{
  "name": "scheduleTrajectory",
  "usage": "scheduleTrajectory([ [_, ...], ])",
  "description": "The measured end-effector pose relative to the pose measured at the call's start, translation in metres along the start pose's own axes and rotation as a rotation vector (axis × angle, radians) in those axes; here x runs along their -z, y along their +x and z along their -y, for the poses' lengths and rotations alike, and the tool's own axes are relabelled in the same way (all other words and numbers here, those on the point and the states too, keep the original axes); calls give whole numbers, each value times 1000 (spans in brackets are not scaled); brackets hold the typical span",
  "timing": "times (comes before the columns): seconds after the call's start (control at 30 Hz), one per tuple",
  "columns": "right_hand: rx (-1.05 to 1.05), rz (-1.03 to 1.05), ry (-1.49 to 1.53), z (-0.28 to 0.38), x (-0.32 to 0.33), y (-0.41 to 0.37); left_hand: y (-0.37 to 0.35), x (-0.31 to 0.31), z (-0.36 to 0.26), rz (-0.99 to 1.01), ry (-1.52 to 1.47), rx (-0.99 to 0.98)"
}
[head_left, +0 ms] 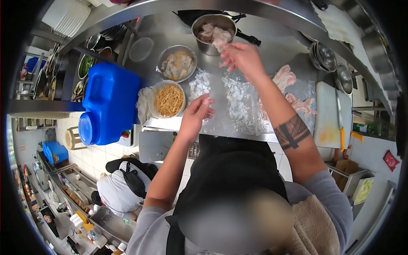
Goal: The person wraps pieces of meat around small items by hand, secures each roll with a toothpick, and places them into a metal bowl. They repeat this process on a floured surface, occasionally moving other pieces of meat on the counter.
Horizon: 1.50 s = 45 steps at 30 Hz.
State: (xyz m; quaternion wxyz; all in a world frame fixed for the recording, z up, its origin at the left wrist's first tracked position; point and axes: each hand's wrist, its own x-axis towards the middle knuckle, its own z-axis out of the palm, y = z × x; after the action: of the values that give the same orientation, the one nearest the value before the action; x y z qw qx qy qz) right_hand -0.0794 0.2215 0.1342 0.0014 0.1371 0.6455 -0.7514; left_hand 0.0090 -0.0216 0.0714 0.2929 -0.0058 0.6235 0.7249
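Note:
My right hand (pixel 243 60) is at the near rim of a metal pot (pixel 214 50) with pale raw meat (pixel 207 33) inside. Its fingers are closed on a piece of raw meat (pixel 220 39) that hangs over the rim. Lower down, my left hand (pixel 198 112) is held above the table's front part, fingers loosely curled and apart, with nothing seen in them. White flour (pixel 199 85) lies beside it, and a second floured patch (pixel 237 100) is under my right forearm. More raw meat (pixel 284 79) rests on plastic sheeting to the right, partly hidden by that arm.
At left are a bowl of battered pieces (pixel 177 63), a tub of thin sticks (pixel 169 99) and a blue jerrycan (pixel 111 102). A cutting board (pixel 325 114) with a yellow-handled knife (pixel 341 121) lies right, near metal bowls (pixel 324 57). Another person (pixel 123 185) is at lower left.

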Motion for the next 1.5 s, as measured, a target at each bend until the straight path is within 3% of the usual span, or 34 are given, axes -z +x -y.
scheduleTrajectory([
  [0.03,34,-5,-146,7,-1,7,-4,3,3,-10,18,-3],
  [0.17,18,116,-69,-19,-8,-32,-24,13,14,-51,7,0],
  [0.27,-69,170,-214,-79,0,-96,-35,12,29,-51,25,24],
  [0.37,-61,95,-350,-126,19,-160,-37,13,52,36,33,86],
  [0.43,125,25,-663,-143,43,-196,-38,5,58,69,74,108],
  [0.57,175,-170,-710,-149,97,-240,-28,-25,66,181,261,111],
  [0.67,139,-358,-699,-146,138,-257,-17,-60,68,310,403,9],
  [0.77,166,-516,-686,-149,183,-262,-9,-109,68,400,593,-107],
  [0.93,227,-756,-785,-153,263,-249,18,-204,75,513,676,-137],
  [1.0,205,-831,-812,-155,290,-242,35,-243,79,545,864,-443],
  [1.03,198,-833,-803,-153,299,-239,47,-261,83,549,872,-435],
  [1.1,313,-880,-945,-145,318,-229,72,-296,91,464,1000,-807],
  [1.13,311,-877,-940,-138,325,-223,84,-310,95,463,1005,-803],
  [1.2,345,-758,-971,-131,338,-209,105,-327,105,384,1168,-977],
  [1.33,404,-616,-1088,-126,365,-182,130,-330,125,386,1273,-958],
  [1.4,217,-338,-1261,-113,380,-176,137,-325,130,393,1235,-953],
  [1.5,169,-255,-1237,-88,384,-171,135,-321,120,429,1157,-889],
])
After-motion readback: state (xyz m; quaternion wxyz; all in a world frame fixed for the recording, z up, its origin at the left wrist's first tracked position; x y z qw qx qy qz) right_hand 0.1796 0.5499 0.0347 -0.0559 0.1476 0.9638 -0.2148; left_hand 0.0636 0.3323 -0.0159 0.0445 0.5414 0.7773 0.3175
